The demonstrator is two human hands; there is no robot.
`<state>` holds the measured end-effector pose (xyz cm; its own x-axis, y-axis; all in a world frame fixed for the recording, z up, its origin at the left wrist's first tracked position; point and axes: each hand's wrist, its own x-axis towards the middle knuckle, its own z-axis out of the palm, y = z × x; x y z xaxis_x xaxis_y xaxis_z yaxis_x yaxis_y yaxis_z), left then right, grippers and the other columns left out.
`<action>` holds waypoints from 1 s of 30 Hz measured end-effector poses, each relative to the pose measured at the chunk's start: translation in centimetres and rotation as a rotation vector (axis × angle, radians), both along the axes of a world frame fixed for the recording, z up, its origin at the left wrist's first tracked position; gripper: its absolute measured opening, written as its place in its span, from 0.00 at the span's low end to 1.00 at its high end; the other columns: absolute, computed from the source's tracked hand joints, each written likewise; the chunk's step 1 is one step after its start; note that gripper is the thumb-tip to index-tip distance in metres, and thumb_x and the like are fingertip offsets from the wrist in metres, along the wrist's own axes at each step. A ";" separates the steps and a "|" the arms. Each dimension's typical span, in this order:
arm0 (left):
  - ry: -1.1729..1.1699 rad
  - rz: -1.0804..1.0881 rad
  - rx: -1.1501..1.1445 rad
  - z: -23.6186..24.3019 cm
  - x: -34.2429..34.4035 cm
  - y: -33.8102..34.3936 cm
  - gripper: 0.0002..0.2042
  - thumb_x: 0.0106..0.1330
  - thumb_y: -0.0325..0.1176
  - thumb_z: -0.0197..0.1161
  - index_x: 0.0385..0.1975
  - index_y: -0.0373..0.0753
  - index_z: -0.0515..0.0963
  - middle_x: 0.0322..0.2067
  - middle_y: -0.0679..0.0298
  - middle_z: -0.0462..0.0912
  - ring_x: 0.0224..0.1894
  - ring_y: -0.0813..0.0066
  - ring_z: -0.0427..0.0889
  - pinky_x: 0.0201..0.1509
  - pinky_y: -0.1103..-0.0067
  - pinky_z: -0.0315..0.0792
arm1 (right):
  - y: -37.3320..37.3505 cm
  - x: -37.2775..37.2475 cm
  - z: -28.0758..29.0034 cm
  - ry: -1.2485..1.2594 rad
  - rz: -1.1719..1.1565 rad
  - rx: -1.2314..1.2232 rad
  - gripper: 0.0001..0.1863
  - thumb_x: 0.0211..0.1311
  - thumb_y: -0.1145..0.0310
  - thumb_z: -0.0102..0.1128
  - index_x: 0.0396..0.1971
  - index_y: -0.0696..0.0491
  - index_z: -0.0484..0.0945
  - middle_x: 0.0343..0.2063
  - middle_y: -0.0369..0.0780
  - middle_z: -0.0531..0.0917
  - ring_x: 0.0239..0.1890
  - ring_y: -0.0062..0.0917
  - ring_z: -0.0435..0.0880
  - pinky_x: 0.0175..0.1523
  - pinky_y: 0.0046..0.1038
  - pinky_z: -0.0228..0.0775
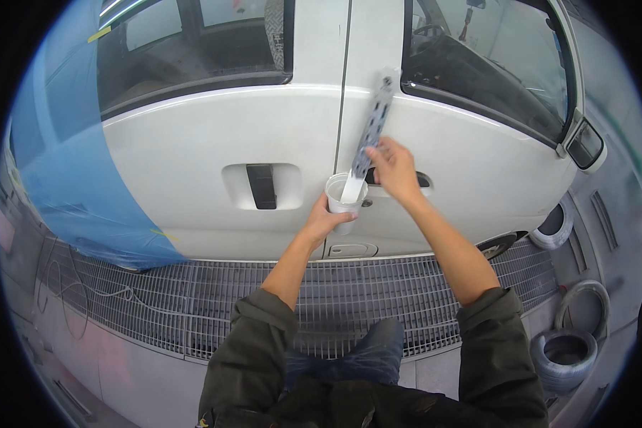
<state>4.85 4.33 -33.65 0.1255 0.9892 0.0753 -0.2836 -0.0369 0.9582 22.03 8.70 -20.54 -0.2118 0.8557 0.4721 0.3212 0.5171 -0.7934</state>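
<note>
My left hand [324,222] is wrapped round a white plastic cup [336,191], held upright in front of a white van's side. Between the fingers of my right hand [394,170] is a long flat mixing stick [373,130] with slots and holes along its grey upper part. Its white lower end dips into the cup, and its top leans to the right, slightly blurred. White liquid seems to coat the stick's lower end; how full the cup is I cannot tell. Behind my right hand, a dark door handle [424,180] is partly hidden.
The white van [192,143] spans the view, with blue masking film [71,157] over its left part. A side mirror [587,145] juts out at right. Underfoot runs a metal floor grating [228,307]. Tyres [565,354] lie at lower right; a hose [114,292] trails at left.
</note>
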 end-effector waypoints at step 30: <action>0.080 0.107 -0.125 2.4 -0.1 -2.0 0.38 0.49 0.25 0.77 0.64 0.38 0.69 0.56 0.67 0.77 0.60 0.72 0.72 0.66 0.72 0.66 | 4.0 1.3 5.4 0.107 0.060 0.246 0.15 0.70 0.60 0.63 0.33 0.58 0.79 0.15 0.31 0.74 0.20 0.12 0.69 0.27 0.20 0.58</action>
<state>4.76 2.32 -31.21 0.0201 0.9983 -0.0551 -0.2072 0.0580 0.9766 23.30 12.69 -15.15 -0.1963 0.7002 0.6864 0.2050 0.7139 -0.6696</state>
